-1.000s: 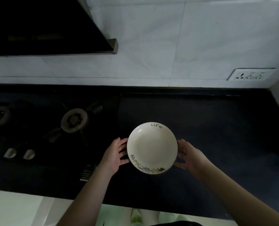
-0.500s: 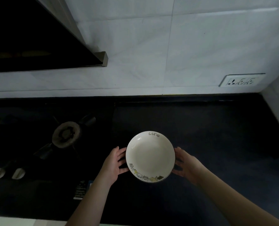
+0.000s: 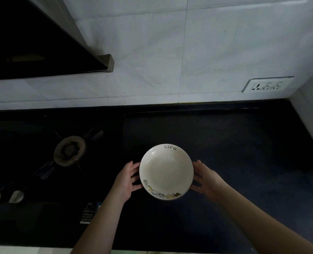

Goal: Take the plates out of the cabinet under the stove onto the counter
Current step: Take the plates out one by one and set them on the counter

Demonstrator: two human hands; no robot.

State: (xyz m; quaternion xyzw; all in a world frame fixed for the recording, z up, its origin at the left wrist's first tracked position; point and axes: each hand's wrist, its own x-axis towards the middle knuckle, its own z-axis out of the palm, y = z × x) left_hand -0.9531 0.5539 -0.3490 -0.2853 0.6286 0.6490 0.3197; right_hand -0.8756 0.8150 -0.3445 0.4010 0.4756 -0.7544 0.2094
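A cream plate with the word "life" on its far rim and small drawings along its near rim is over the black counter, just right of the stove. My left hand grips its left edge and my right hand its right edge, fingers curled under the rim. Whether the plate touches the counter I cannot tell. The cabinet under the stove is out of view.
A black gas stove with a round burner and two knobs fills the left. A range hood hangs above it. A white tiled wall holds a socket strip at the right. A white side wall bounds the counter's right end.
Both hands have stayed on the plate and carried it slightly away from me over the counter. The view has tilted up, showing more wall and hood.
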